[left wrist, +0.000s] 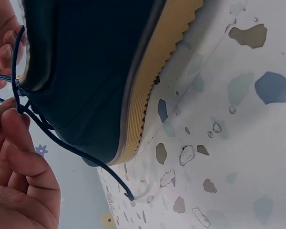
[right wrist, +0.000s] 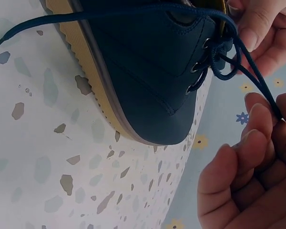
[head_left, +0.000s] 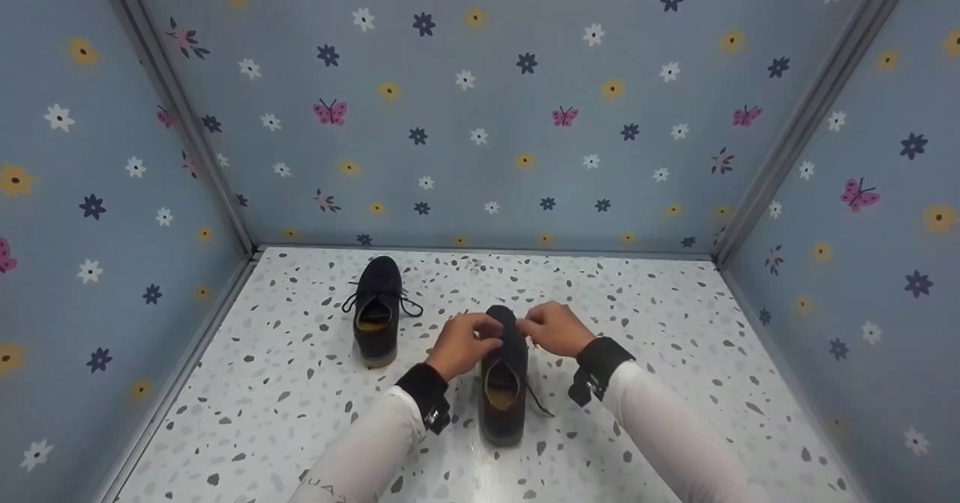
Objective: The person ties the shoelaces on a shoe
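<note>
A dark blue lace-up shoe (head_left: 504,371) with a tan ridged sole stands on the speckled surface, toe pointing away from me. My left hand (head_left: 461,344) is over its left side, thumb and index finger pinching the blue shoelace (left wrist: 62,143) close to the eyelets. From the right, my right hand (head_left: 559,329) pinches a drawn-out loop of the lace between thumb and fingertips, as the right wrist view shows. The lace (right wrist: 224,57) crosses itself in loops above the eyelets, and one loose end trails down the shoe's side.
The matching dark shoe (head_left: 377,311) stands at the back left, its lace tied in a bow. Flower-patterned panels (head_left: 480,112) enclose the white speckled surface (head_left: 637,315) at the back and both sides.
</note>
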{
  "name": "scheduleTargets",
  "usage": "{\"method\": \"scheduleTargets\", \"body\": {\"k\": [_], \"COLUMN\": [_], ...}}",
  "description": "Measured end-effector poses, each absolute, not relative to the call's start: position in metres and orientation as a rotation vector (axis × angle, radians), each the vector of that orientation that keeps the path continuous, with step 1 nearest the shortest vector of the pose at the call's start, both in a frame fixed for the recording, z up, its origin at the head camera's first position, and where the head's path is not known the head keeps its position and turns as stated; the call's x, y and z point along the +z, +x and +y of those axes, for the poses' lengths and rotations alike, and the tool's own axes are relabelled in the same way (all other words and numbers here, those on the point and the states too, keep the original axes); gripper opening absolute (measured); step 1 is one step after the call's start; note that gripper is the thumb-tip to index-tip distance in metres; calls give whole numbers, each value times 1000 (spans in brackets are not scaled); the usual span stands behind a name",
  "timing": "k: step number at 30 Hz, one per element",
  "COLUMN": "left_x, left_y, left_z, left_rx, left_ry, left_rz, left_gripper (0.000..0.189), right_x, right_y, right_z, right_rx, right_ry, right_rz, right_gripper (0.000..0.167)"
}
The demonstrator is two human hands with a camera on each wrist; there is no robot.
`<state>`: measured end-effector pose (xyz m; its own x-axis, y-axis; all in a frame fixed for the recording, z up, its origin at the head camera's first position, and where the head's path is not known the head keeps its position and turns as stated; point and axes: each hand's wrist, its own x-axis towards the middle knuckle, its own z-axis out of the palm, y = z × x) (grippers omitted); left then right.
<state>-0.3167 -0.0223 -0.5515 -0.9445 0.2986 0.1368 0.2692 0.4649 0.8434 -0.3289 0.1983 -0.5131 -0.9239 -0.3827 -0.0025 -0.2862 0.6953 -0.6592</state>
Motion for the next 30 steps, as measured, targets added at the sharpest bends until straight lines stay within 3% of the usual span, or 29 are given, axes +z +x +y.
{"method": "scheduleTargets", "body": {"k": [14, 30], "left_x": [-551, -556], "left_y": [-316, -308], "left_z": [-25, -16], "left_rx": [1488, 1449], "left_ry": [556, 576], "left_rz": [2608, 2746], "left_gripper": [25, 11], "right_x": [-510, -502], "right_y": [-330, -332], "right_z": [193, 179], "right_rx": [-1010, -1090], "right_ry": [-563, -517], "right_rz": [2796, 2725], "right_gripper": [37, 47]}}
